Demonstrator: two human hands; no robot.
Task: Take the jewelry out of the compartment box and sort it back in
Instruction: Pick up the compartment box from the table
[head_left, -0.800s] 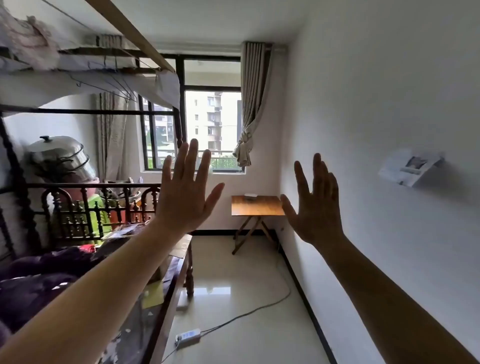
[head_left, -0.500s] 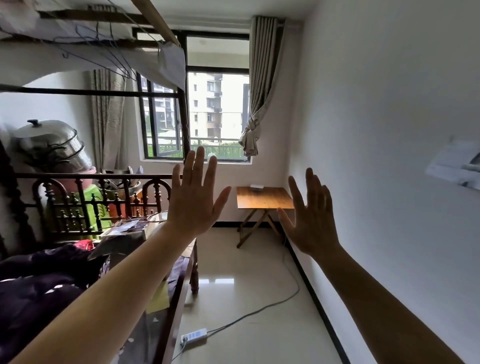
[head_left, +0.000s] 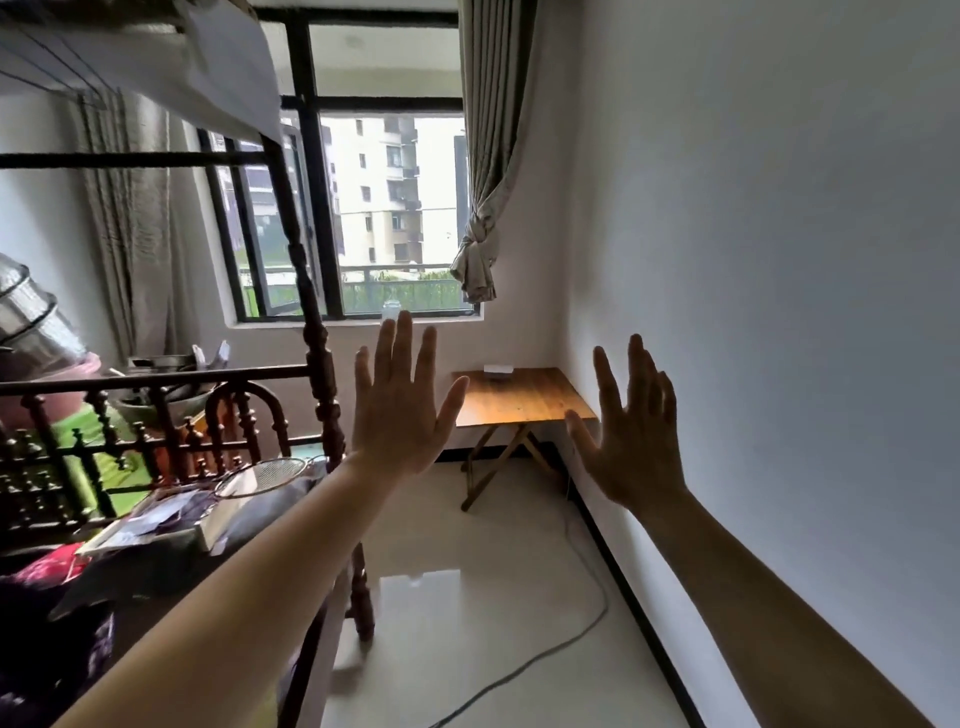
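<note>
Both arms reach forward with palms away. The left hand (head_left: 400, 410) and right hand (head_left: 631, 436) are spread flat with fingers up, grasping nothing. Between them, farther off, stands a wooden table (head_left: 519, 400) in the room's corner. A small white thing (head_left: 498, 369), possibly the box, lies at its far edge, too distant to identify.

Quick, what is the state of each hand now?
Left hand: open, fingers spread, holding nothing.
Right hand: open, fingers spread, holding nothing.
</note>
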